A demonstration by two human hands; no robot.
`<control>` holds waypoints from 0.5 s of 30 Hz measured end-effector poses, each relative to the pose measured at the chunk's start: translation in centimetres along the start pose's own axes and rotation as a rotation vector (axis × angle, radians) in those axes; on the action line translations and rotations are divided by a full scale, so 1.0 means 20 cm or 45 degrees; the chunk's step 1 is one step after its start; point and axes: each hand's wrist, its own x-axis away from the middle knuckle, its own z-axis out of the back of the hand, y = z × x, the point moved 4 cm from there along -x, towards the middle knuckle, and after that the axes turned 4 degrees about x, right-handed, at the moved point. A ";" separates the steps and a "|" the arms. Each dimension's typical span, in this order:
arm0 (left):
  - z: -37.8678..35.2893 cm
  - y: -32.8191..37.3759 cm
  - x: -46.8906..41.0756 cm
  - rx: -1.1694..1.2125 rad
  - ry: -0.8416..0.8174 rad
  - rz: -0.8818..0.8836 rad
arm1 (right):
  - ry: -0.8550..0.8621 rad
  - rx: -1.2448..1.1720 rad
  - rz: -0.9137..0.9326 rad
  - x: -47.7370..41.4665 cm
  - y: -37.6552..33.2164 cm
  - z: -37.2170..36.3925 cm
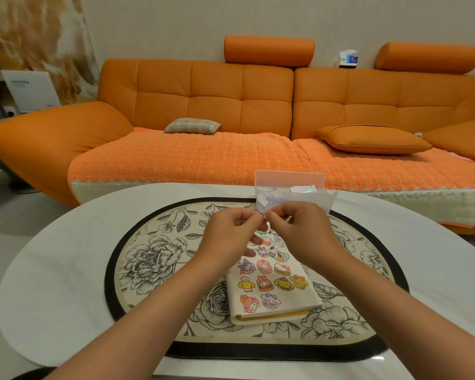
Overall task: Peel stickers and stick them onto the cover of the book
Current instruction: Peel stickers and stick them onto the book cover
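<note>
— Well, inspector, how do my hands stand?

— Both are raised at centre frame, above the book. Your left hand [231, 233] and right hand [299, 229] meet fingertip to fingertip, each pinching a small sticker [264, 216]. Whether its backing has parted is too small to tell.

— And the peel itself?

— My judgement: hold the backing firm with one hand and lift a single corner with the other. Draw it off slowly, so the figure neither tears nor folds onto itself.

— Where does it go?

— The book [274, 305] lies closed on the floral placemat [154, 256], lower centre, and its cover already carries rows of cartoon stickers. Bare cover shows along the left strip and at the lower right corner. The upper part is hidden behind your hands. Keep off the page edge at the bottom.

— Room to move?

— The clear box [291, 185] stands just behind your fingertips, at the mat's far rim; mind it when lifting. The white table [52, 270] shows bare surface at frame left and right of the mat.
</note>
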 end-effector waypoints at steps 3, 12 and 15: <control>0.00 0.00 0.01 0.107 -0.018 0.065 | 0.030 0.157 0.064 0.01 -0.01 0.01; 0.01 -0.03 -0.01 0.023 0.052 0.089 | 0.046 0.332 0.194 0.04 -0.05 -0.01; 0.01 -0.04 -0.01 0.034 0.055 0.087 | 0.056 0.266 0.170 0.04 -0.05 -0.02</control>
